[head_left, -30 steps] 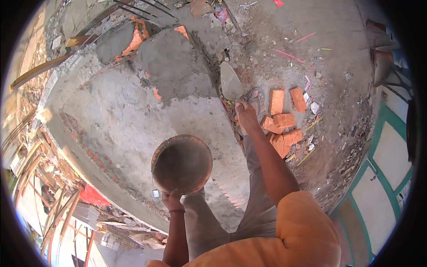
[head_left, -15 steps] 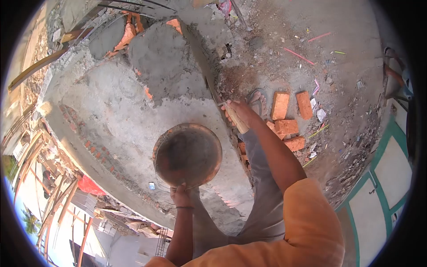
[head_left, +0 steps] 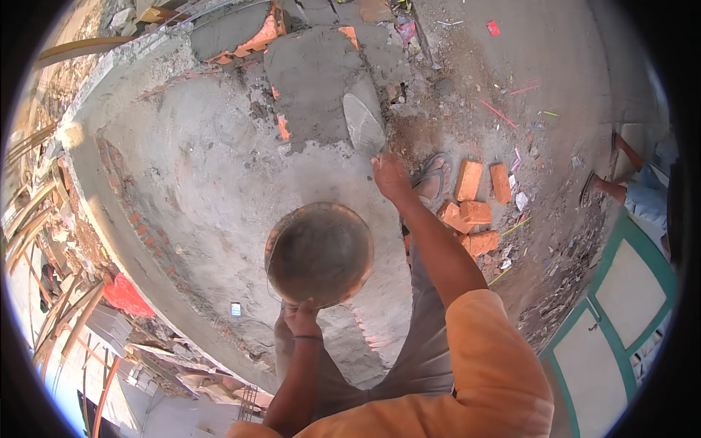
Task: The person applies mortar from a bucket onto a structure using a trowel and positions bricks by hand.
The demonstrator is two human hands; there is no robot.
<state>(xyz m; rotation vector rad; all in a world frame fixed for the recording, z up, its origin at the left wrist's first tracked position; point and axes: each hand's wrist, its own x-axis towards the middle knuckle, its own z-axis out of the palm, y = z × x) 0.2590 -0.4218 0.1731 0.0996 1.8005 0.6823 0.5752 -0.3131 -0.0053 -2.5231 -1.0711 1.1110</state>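
Observation:
My right hand [head_left: 390,175] is wrapped round the handle of a trowel [head_left: 363,124]. The trowel's grey blade lies over the edge of a patch of wet mortar [head_left: 310,84] on the low masonry platform. My left hand [head_left: 301,315] grips the near rim of a round, dark basin [head_left: 320,255]. That basin rests on the platform in front of my legs, and its inside is coated grey. Orange brick edges show beside the mortar patch.
Several loose orange bricks [head_left: 469,180] lie on the ground to the right, near my sandalled foot [head_left: 432,177]. A phone-like object [head_left: 236,309] is on the platform at left. Another person [head_left: 642,190] is at the far right, by a green-framed door [head_left: 613,314].
The trowel blade has turned from edge-on to showing its flat face. My right hand has shifted slightly. The other person's legs have come further into view at right, and my view has shifted.

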